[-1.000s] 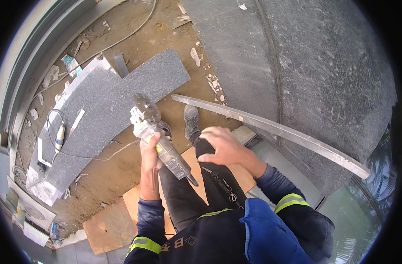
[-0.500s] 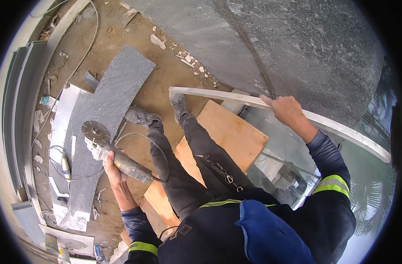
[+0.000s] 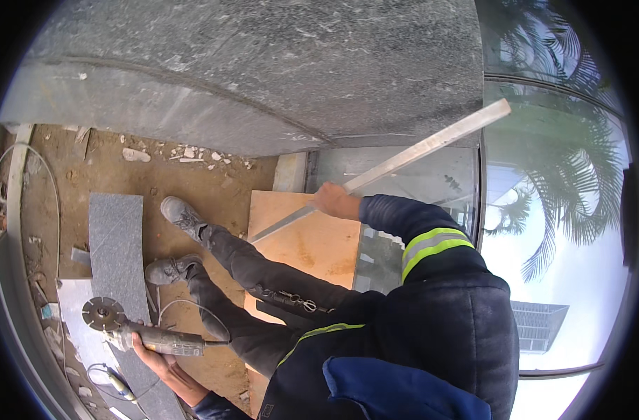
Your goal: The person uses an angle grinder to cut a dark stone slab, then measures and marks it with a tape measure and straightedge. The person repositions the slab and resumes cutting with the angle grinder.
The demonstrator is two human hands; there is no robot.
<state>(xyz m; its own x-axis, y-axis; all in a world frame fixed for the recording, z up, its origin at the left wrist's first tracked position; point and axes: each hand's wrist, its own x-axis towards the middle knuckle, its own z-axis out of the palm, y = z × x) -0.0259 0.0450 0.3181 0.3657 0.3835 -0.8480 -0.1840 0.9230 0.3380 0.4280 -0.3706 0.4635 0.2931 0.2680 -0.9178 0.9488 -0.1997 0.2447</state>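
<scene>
My left hand [image 3: 153, 357] is wrapped round the grey body of an angle grinder [image 3: 167, 341], low on the left. Its segmented cutting disc [image 3: 104, 314] points away to the left, over the dark stone slab [image 3: 116, 238], and a black cord loops from its rear end. Whether the disc is spinning I cannot tell. Near the middle, my right hand [image 3: 335, 201] closes round a long, pale straight bar [image 3: 431, 143]. The bar slants, its upper right end raised before the glass and its lower end over the plywood board [image 3: 319, 241].
A grey stone-clad wall [image 3: 263, 63] crosses the far side, with stone rubble [image 3: 190, 153] along its foot. Glass panes [image 3: 536, 182] stand at the right. A paler slab [image 3: 74, 304] and a cable connector [image 3: 121, 385] lie left. A cable [image 3: 55, 189] runs along the left edge.
My view has turned to the right. The bar has tilted, its right end now raised and its other end lower. Both hands keep hold of the bar and the grinder.
</scene>
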